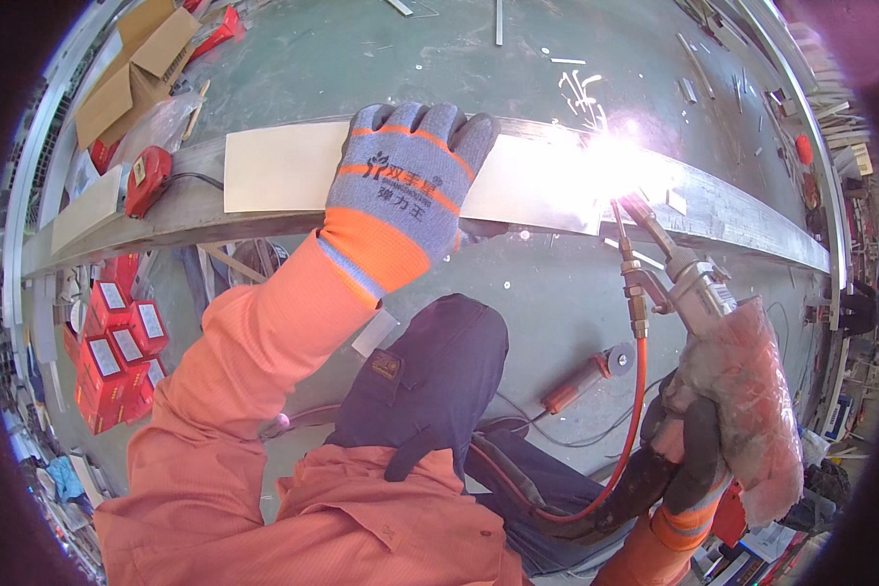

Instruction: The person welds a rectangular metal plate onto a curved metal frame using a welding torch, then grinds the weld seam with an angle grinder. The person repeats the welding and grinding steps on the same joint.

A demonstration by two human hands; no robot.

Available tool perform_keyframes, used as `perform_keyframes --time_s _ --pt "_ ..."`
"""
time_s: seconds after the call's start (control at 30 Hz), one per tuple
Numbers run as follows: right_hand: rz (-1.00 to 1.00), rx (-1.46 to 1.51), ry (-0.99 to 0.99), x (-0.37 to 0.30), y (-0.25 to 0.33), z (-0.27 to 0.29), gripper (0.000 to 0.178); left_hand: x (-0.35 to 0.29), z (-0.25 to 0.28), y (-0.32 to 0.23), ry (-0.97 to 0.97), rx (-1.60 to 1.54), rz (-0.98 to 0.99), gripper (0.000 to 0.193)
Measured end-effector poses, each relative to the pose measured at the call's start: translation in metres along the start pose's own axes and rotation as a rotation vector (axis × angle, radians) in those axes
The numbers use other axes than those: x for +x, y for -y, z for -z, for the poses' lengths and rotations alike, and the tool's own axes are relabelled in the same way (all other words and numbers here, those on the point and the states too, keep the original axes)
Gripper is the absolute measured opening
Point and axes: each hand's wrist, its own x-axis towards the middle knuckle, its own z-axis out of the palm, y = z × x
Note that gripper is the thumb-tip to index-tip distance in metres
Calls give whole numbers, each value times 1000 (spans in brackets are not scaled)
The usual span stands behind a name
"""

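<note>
A pale flat plate (278, 174) lies along a long metal beam (752, 223) across the work area. My left hand (405, 181), in a grey and orange glove, grips the plate and beam, its fingers over the far edge; the thumb is mostly hidden. In my gloved right hand (698, 439) is a welding torch (698, 288), its handle wrapped in clear plastic. An orange hose (641, 391) runs from a brass fitting beside the nozzle. The torch tip meets the plate's right end, where a bright white glare with sparks hides the joint.
A red tape measure (148, 182) rests on the beam's left part. Below the beam, an angle grinder (581, 383) lies on the floor among cables. Red boxes (112, 356) are stacked at left, with an opened cardboard box (137, 83) behind. Metal offcuts (689, 90) litter the far floor.
</note>
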Motion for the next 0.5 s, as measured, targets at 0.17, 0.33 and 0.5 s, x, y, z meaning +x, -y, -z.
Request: perform_keyframes --time_s 0.17,0.33,0.5 --pt "-11 -28 49 -10 -1 16 57 1 6 -3 81 14 25 92" --pt "127 31 -114 -20 11 10 49 6 9 -8 173 -44 57 95" --pt "3 35 -41 -24 35 37 66 2 7 -3 183 15 20 94"
